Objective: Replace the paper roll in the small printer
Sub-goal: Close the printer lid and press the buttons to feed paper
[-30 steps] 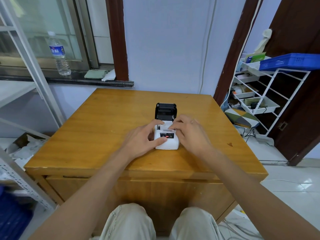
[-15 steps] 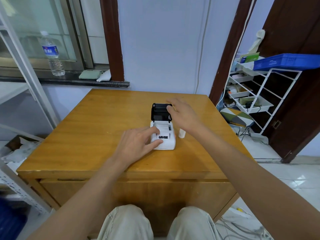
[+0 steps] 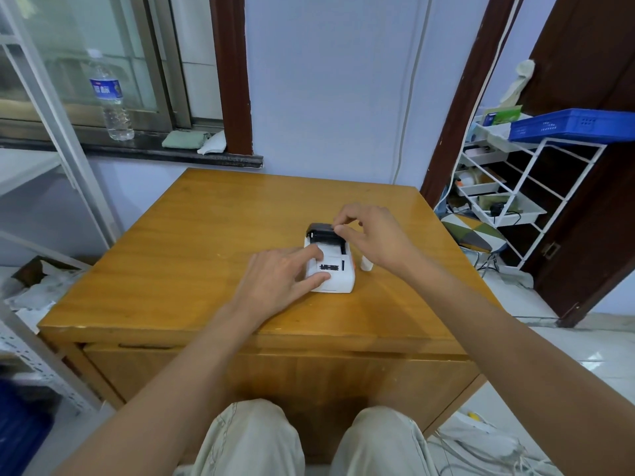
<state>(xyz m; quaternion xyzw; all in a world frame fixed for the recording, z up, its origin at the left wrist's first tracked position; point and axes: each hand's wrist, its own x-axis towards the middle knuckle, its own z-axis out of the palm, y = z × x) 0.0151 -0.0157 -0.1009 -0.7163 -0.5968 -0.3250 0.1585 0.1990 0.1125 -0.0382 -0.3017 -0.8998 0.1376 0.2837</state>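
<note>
A small white printer [image 3: 338,274] sits on the wooden table [image 3: 192,255], right of centre. Its black lid [image 3: 321,231] is tilted partway down over the paper bay. My left hand [image 3: 278,278] rests on the printer's left side, index finger and thumb pressed against the body. My right hand [image 3: 372,235] pinches the lid's top right edge between thumb and fingers. A small white paper roll [image 3: 366,264] stands on the table just right of the printer, partly hidden under my right wrist.
A water bottle [image 3: 110,97] and folded cloths [image 3: 185,139] sit on the window sill behind the table. A white wire rack [image 3: 515,187] with a blue crate [image 3: 570,125] stands to the right. Metal shelving [image 3: 51,108] is at the left.
My right hand left the front of the printer, reached back to the black lid and gripped its edge. The lid has tipped forward from upright. The white roll now stands beside the printer.
</note>
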